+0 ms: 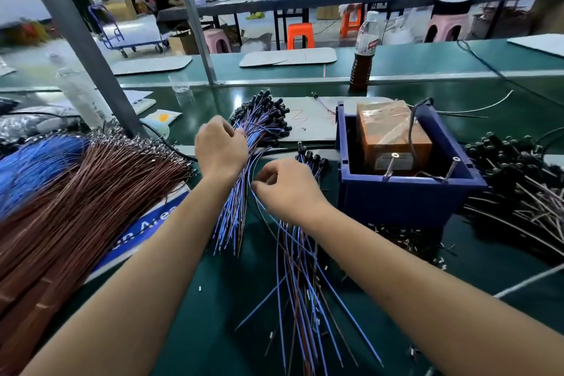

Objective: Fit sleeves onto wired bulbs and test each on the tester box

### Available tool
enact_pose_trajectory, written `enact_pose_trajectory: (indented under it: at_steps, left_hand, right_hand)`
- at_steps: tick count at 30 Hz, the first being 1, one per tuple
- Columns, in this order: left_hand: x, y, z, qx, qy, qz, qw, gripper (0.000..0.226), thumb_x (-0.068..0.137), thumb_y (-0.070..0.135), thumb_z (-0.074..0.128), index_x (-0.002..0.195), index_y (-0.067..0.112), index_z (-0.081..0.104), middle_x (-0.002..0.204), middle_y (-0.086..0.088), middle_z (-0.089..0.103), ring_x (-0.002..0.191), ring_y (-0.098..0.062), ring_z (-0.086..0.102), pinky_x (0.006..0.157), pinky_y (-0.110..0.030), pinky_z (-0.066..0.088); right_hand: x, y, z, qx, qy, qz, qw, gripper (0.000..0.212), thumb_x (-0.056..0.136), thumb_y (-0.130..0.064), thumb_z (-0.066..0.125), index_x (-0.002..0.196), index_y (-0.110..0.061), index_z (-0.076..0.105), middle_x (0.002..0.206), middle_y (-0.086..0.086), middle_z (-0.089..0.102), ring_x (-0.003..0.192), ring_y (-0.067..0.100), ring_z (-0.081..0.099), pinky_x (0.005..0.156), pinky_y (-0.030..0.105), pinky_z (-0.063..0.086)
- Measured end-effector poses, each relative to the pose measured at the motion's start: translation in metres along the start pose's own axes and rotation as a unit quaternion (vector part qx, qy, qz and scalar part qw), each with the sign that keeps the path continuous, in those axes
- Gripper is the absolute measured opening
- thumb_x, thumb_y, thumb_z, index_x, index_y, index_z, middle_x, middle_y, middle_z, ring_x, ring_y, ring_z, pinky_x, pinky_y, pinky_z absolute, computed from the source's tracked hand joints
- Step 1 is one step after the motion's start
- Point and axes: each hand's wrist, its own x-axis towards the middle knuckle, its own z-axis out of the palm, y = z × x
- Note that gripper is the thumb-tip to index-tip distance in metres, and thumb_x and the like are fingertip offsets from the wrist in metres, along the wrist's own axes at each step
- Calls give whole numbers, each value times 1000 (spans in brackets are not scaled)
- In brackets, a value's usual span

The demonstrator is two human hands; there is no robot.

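Observation:
My left hand (220, 148) grips a thick bundle of wired bulbs (262, 119) with blue and brown leads; the black bulb heads fan out beyond it. My right hand (287, 189) pinches a single thin wire pulled out from that bundle. A smaller bunch of wired bulbs (300, 268) lies on the green table under my right wrist. The tester box (393, 137), brown and taped, sits inside a blue bin (406, 195) to the right, with two metal posts at its front.
Large heaps of brown wires (91, 192) and blue wires (33, 165) lie at the left. A pile of black-headed bulbs (518, 180) lies right of the bin. A drink bottle (363, 52) stands behind, and a grey post (79, 40) rises at the left.

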Motion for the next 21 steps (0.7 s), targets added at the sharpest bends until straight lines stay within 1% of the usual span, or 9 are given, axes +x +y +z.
enact_pose_trajectory:
  at_steps: [2,4,6,9,11,15,18,20,21]
  left_hand:
    - [-9,18,-9,-227,-23,-46,973,19,102,16,60,87,12,50,74,-1,71,63,-22,68,58,-32,42]
    - [-18,40,-20,-400,-34,-83,912,21,104,11,57,86,12,46,68,-1,71,44,-13,55,43,-27,38]
    - [-26,61,-30,-481,-17,-60,874,23,105,11,59,86,11,46,70,-3,68,44,-11,46,42,-25,37]
    - [-39,85,-40,-525,24,9,851,24,105,10,58,85,11,44,71,-4,66,50,-14,49,46,-27,40]
    - [-45,96,-46,-543,26,49,838,24,105,11,58,86,12,46,72,-3,67,55,-15,53,53,-29,45]
    - [-54,106,-52,-526,22,136,840,20,104,11,60,89,10,47,69,4,67,60,-13,58,61,-29,49]
    - [-54,107,-53,-507,13,131,852,22,103,11,61,88,11,46,67,0,65,53,-15,55,52,-28,45]
    - [-51,104,-53,-464,-9,99,880,24,103,12,63,85,14,46,64,1,66,46,-14,51,48,-28,41]
    - [-50,102,-52,-441,-21,81,894,25,102,12,63,85,15,46,64,2,66,45,-13,50,47,-27,40]
  right_hand:
    - [2,-2,2,98,17,13,995,23,101,-33,64,94,-13,74,88,7,75,87,31,72,85,49,60]
    - [0,-10,5,183,10,5,983,32,107,-39,54,97,-11,68,90,6,71,86,26,69,88,52,58]
    - [-4,-20,4,310,-6,1,951,42,111,-40,44,102,-4,64,83,4,64,75,18,63,83,47,55]
    - [-14,-25,-13,442,-27,-10,896,48,113,-33,43,115,13,58,88,16,63,74,26,63,73,43,62]
    - [-19,-21,-29,424,-3,-51,904,38,111,-26,49,111,11,61,80,13,63,61,23,60,60,36,60]
    - [-22,-14,-52,319,51,-144,935,13,107,-13,56,104,-6,67,74,10,69,48,16,57,52,33,51]
    - [-19,-11,-49,251,44,-144,956,24,106,-7,54,88,-5,70,75,10,72,51,24,64,57,43,56]
    - [-19,-10,-41,199,12,-129,971,35,108,-11,51,78,-7,67,80,13,74,59,31,70,64,51,58]
    - [-19,-10,-38,164,-11,-124,979,40,109,-15,49,73,-14,65,80,12,74,65,34,71,67,51,59]
